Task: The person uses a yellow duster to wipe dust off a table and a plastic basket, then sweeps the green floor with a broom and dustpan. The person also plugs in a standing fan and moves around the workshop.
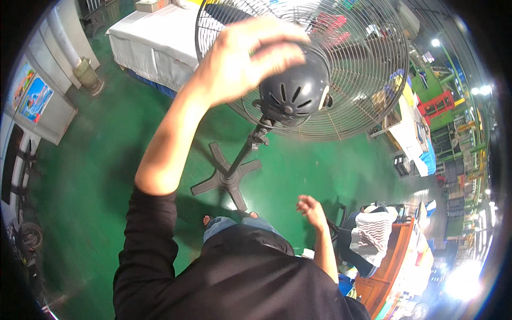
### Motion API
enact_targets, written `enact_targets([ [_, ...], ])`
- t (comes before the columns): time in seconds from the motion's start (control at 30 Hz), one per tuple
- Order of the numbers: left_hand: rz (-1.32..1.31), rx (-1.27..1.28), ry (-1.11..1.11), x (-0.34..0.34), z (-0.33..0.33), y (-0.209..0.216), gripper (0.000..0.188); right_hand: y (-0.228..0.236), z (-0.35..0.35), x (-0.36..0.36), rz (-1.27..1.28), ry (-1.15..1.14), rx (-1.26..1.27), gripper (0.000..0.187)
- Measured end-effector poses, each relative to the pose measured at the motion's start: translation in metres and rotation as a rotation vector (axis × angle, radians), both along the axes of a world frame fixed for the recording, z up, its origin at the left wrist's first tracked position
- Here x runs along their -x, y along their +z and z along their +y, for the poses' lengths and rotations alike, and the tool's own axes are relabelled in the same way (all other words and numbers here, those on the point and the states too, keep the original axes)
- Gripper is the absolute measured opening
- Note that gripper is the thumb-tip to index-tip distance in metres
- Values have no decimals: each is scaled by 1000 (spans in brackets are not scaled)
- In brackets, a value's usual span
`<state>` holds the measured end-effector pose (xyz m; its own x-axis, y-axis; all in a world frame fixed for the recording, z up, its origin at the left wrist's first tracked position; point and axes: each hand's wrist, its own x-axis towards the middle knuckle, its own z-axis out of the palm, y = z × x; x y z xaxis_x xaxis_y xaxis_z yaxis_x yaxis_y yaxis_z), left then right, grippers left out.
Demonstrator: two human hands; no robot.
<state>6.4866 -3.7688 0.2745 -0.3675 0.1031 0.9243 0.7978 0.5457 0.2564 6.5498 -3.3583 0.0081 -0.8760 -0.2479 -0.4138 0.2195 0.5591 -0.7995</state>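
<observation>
A large black pedestal fan stands in front of me, with its round wire cage (368, 80) facing away and its black motor housing (290, 96) towards me. Above the back of that housing is my left hand (250, 56), slightly blurred, its thumb and fingers apart. Whether the fingertips touch the housing I cannot tell. A thin pole (244, 153) carries the fan up from a cross-shaped base (228, 180) on the floor. Low at my side, away from the fan, hangs my right hand (312, 209), its fingers loosely bent and apart with nothing in them.
A table under a white cover (154, 45) stands beyond the fan at left. At right are a chair draped with clothes (370, 234) and a brown wooden desk (392, 266). Grey cabinets (53, 117) line the left side. The floor (112, 176) is green.
</observation>
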Motion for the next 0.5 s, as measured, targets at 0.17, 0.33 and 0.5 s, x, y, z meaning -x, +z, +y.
enact_targets([
  [0.17, -475, 290, -563, -116, -5, 11, 20, 50, -27, 42, 120, -297, 317, 30],
  [0.33, -458, -80, -574, -221, -51, -2, 21, 74, -79, 75, 42, -7, 190, 40],
  [0.5, -459, 141, -446, -310, -82, 1, 19, 95, -208, 70, -273, 372, 420, 70],
])
